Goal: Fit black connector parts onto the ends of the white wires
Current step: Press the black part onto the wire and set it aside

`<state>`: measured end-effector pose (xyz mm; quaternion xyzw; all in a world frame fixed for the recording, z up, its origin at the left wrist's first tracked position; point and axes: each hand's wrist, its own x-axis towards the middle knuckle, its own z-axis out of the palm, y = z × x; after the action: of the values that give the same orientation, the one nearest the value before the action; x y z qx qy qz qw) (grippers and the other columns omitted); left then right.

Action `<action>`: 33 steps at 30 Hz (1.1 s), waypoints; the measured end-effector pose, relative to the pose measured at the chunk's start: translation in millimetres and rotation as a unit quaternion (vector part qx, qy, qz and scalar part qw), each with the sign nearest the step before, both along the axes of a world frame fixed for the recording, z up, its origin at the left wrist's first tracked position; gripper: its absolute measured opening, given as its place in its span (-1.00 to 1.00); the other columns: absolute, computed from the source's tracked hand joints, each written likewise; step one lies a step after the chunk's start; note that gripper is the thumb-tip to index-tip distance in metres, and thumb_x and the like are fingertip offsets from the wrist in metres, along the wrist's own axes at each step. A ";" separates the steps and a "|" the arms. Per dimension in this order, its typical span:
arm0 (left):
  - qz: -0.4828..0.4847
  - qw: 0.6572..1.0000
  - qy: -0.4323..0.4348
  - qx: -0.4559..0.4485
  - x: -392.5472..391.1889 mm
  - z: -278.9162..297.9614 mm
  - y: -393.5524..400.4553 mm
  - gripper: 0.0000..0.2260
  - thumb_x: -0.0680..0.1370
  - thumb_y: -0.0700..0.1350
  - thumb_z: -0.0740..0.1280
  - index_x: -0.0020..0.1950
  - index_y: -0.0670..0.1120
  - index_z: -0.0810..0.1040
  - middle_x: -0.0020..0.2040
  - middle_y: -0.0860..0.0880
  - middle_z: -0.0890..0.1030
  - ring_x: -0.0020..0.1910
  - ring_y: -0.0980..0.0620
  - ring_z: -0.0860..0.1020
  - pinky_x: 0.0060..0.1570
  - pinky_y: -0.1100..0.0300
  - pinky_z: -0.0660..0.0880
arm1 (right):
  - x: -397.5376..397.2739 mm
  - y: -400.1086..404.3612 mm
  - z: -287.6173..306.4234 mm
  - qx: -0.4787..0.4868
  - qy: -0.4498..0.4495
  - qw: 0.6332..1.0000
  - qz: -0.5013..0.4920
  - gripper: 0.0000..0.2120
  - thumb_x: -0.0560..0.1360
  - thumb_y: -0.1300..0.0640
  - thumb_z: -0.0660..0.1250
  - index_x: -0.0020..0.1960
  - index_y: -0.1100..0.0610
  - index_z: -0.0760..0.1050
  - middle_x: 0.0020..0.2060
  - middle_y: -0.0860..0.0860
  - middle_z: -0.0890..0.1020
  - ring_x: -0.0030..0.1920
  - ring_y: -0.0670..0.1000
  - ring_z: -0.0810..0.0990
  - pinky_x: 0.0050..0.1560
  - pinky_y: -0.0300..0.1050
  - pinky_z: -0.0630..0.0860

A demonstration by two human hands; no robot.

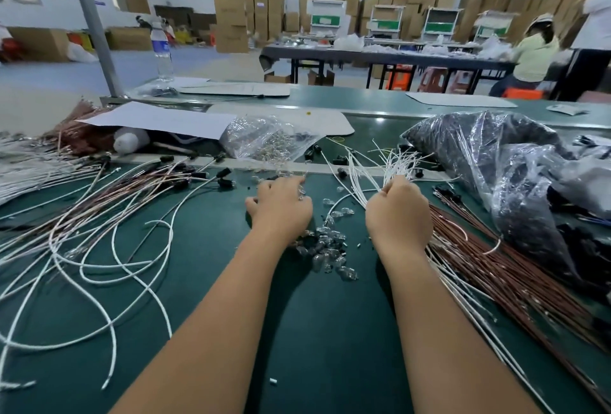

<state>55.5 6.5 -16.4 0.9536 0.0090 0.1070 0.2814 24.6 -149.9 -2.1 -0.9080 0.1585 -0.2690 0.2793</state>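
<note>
Green bench mat [314, 331]: right hand [398, 215] fisted round bundle of thin white wires [393, 162]; left hand [281, 203] flat, fingers reaching among small clear plastic parts [330, 248] beside it.

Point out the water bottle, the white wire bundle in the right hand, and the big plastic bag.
water bottle [161, 50]: head view, label.
white wire bundle [395, 162]: head view, fanned ends.
plastic bag [479, 149]: head view, crinkled side.

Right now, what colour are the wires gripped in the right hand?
White. The right hand grips a bundle of white wires, seen in the head view.
</note>
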 end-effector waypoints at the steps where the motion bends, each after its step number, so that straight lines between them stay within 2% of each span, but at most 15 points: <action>1: 0.001 0.999 -0.026 -0.035 0.1 1.3 2.1 -0.61 0.58 -0.07 0.17 0.41 0.12 0.37 0.38 0.01 0.43 0.40 -0.07 0.23 0.27 -0.08 0.17 | 0.7 0.1 -0.3 0.022 -0.014 1.000 -0.001 -0.84 0.46 0.27 0.15 -0.02 0.18 0.47 -0.08 0.09 0.56 -0.11 0.12 0.48 -0.26 -0.11 0.35; 4: -0.004 0.986 -0.130 -0.106 -6.4 4.5 8.8 -0.62 0.57 -0.18 0.21 0.37 0.08 0.42 0.35 0.03 0.47 0.38 -0.03 0.28 0.35 -0.14 0.17 | 1.1 0.8 -0.6 0.035 -0.064 0.997 -0.004 -0.86 0.43 0.27 0.16 -0.26 0.10 0.38 -0.28 0.04 0.53 -0.26 0.10 0.44 -0.39 -0.18 0.18; 6: -0.022 0.975 -0.187 -0.120 -13.1 6.5 11.2 -0.54 0.55 -0.26 0.21 0.42 0.06 0.38 0.44 0.04 0.36 0.44 -0.01 0.20 0.43 -0.17 0.13 | -1.1 2.4 1.3 0.007 -0.108 0.994 0.011 -0.85 0.45 0.27 0.19 -0.28 0.11 0.40 -0.32 0.02 0.53 -0.25 0.09 0.46 -0.39 -0.17 0.23; 9: -0.055 0.961 -0.265 -0.053 -22.6 12.5 12.2 -0.47 0.55 -0.28 0.18 0.47 0.14 0.29 0.56 0.09 0.11 0.52 0.06 -0.02 0.49 0.18 -0.19 | -4.2 10.0 3.9 -0.081 -0.175 0.974 0.118 -0.89 0.51 0.28 0.24 -0.14 0.17 0.53 -0.27 0.05 0.59 -0.24 0.08 0.52 -0.29 -0.10 0.40; 11: -0.083 0.953 -0.290 0.020 -27.1 17.5 11.4 -0.48 0.56 -0.23 0.18 0.47 0.20 0.27 0.57 0.12 0.07 0.53 0.07 -0.06 0.44 0.16 -0.24 | -7.7 18.0 4.8 -0.126 -0.206 0.952 0.189 -0.89 0.54 0.26 0.26 -0.07 0.18 0.56 -0.25 0.07 0.60 -0.26 0.10 0.53 -0.27 -0.13 0.33; 13: -0.110 0.951 -0.282 0.069 -28.6 19.0 9.9 -0.54 0.57 -0.20 0.18 0.41 0.19 0.36 0.50 0.09 0.29 0.50 0.02 0.09 0.46 -0.07 -0.11 | -10.0 23.4 5.7 -0.155 -0.235 0.938 0.204 -0.90 0.54 0.27 0.27 -0.05 0.18 0.56 -0.26 0.07 0.59 -0.28 0.08 0.50 -0.26 -0.16 0.28; 15: -0.119 0.956 -0.260 0.062 -29.2 19.3 10.2 -0.66 0.60 -0.16 0.16 0.31 0.14 0.48 0.27 0.10 0.54 0.34 0.01 0.33 0.37 -0.13 0.07 | -9.2 20.9 7.0 -0.168 -0.259 0.938 0.158 -0.91 0.50 0.33 0.31 -0.06 0.20 0.55 -0.27 0.07 0.57 -0.28 0.05 0.48 -0.26 -0.15 0.32; 18: -0.108 0.960 -0.257 0.021 -26.8 14.8 17.2 -0.76 0.64 -0.17 0.17 0.21 0.00 0.58 0.06 0.03 0.63 0.08 -0.04 0.51 0.17 0.08 0.26 | -6.6 7.3 9.1 -0.141 -0.235 0.961 0.027 -0.87 0.49 0.38 0.26 -0.06 0.20 0.52 -0.23 0.06 0.57 -0.20 0.07 0.51 -0.12 -0.11 0.40; 20: -0.118 0.959 -0.257 -0.004 -25.2 12.6 21.9 -0.80 0.62 -0.21 0.21 0.14 -0.12 0.61 -0.04 -0.02 0.62 -0.08 -0.07 0.54 -0.04 0.06 0.42 | -5.4 -2.4 9.1 -0.118 -0.212 0.969 -0.049 -0.85 0.51 0.34 0.22 -0.02 0.17 0.52 -0.16 0.06 0.59 -0.13 0.08 0.50 -0.03 -0.10 0.29; 21: -0.123 0.960 -0.252 -0.014 -25.2 11.8 23.0 -0.81 0.62 -0.22 0.22 0.11 -0.13 0.62 -0.09 0.01 0.59 -0.14 -0.04 0.52 -0.14 0.09 0.43 | -5.1 -4.7 8.1 -0.120 -0.195 0.971 -0.062 -0.82 0.50 0.32 0.22 0.01 0.14 0.53 -0.11 0.05 0.60 -0.09 0.08 0.50 0.01 -0.08 0.25; 23: -0.131 0.961 -0.241 -0.025 -25.7 11.1 21.4 -0.81 0.61 -0.22 0.23 0.09 -0.11 0.63 -0.15 0.09 0.54 -0.19 0.01 0.50 -0.22 0.14 0.40 | -5.0 -2.2 5.6 -0.136 -0.167 0.976 -0.020 -0.73 0.48 0.30 0.22 0.12 0.09 0.55 -0.02 0.01 0.62 0.01 0.05 0.51 0.14 -0.04 0.21; 26: -0.140 0.963 -0.226 -0.041 -26.9 11.4 13.9 -0.81 0.61 -0.21 0.22 0.08 -0.11 0.63 -0.16 0.02 0.62 -0.13 -0.04 0.56 -0.13 0.05 0.50 | -5.6 14.4 2.6 -0.189 -0.126 0.967 0.119 -0.74 0.52 0.20 0.23 0.17 0.03 0.55 0.07 -0.06 0.62 0.10 -0.03 0.51 0.21 -0.07 0.13; 28: -0.133 0.964 -0.222 -0.057 -27.8 12.6 10.7 -0.81 0.61 -0.20 0.23 0.08 -0.13 0.63 -0.16 -0.04 0.66 -0.13 -0.07 0.58 -0.10 0.02 0.51 | -5.7 25.8 0.7 -0.199 -0.082 0.959 0.186 -0.79 0.59 0.12 0.17 0.11 0.08 0.57 0.01 -0.02 0.63 0.04 0.01 0.52 0.09 -0.07 0.22; 30: -0.123 0.965 -0.222 -0.068 -27.7 13.5 11.2 -0.82 0.62 -0.17 0.23 0.06 -0.12 0.63 -0.17 -0.03 0.65 -0.18 -0.06 0.57 -0.13 0.04 0.50 | -4.1 32.6 3.0 -0.158 -0.047 0.962 0.216 -0.78 0.62 0.14 0.15 0.05 0.16 0.57 -0.07 0.06 0.61 -0.03 0.08 0.53 -0.10 -0.10 0.30; 33: -0.092 0.969 -0.219 -0.072 -23.9 11.8 15.6 -0.81 0.62 -0.10 0.24 -0.04 -0.13 0.61 -0.25 -0.01 0.60 -0.25 -0.05 0.53 -0.24 0.08 0.46 | 9.6 27.2 16.8 -0.132 -0.013 0.976 0.171 -0.80 0.58 0.24 0.16 0.01 0.19 0.56 -0.11 0.09 0.60 -0.07 0.13 0.55 -0.19 -0.10 0.36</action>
<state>31.6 22.1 -4.6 0.8811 -0.1330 0.2856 0.3527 34.1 -122.7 14.8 -0.9470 -0.0398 -0.2474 0.2012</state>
